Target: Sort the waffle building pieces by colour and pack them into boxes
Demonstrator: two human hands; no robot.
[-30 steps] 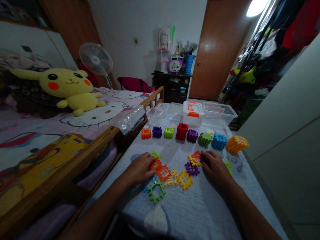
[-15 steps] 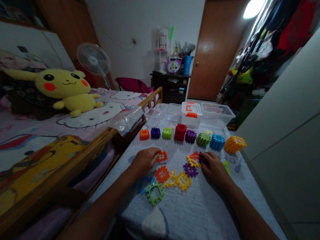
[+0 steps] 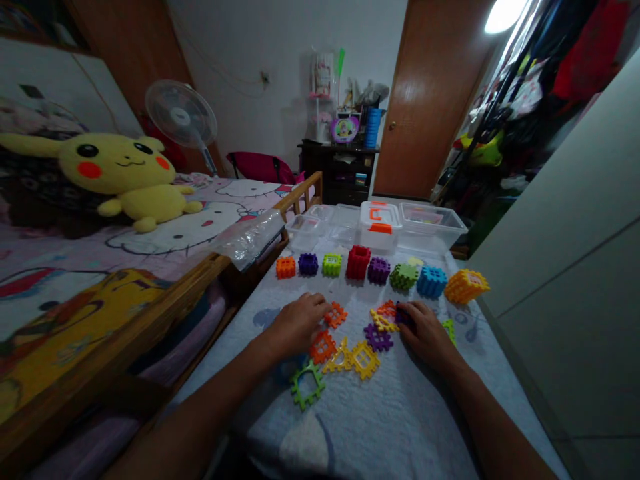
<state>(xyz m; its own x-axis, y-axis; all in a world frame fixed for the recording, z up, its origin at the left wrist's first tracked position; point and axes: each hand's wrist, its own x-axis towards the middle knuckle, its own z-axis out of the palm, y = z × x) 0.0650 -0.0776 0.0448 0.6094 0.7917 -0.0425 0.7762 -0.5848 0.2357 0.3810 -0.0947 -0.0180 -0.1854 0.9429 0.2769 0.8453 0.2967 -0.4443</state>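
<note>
My left hand [image 3: 301, 323] is closed, its fingertips at the left edge of an orange window-shaped interlocking tile [image 3: 336, 315]. My right hand [image 3: 424, 329] curls over a dark purple tile [image 3: 401, 316], largely hidden by the fingers. Touching that spot are a red-orange tile [image 3: 387, 309] and a yellow tile [image 3: 381, 321]. Between the hands lie a purple tile [image 3: 379, 338], a yellow window tile [image 3: 365, 360], a yellow triangle tile [image 3: 340, 358] and another orange tile [image 3: 323, 347]. A green frame tile [image 3: 307, 385] sits nearest me. A light green tile [image 3: 449, 330] shows behind my right hand.
Stacks of tiles sorted by colour form a row, from an orange stack [image 3: 285, 267] past a red stack [image 3: 359, 263] to a yellow stack [image 3: 466, 286]. Behind stand clear plastic boxes [image 3: 433, 225] and a lidded box [image 3: 380, 227]. A wooden bed rail [image 3: 200, 277] borders the left.
My left hand has moved slightly right, and the orange tile at its fingertips has shifted right and turned. My right hand stays on the dark purple tile. The view has shifted slightly.
</note>
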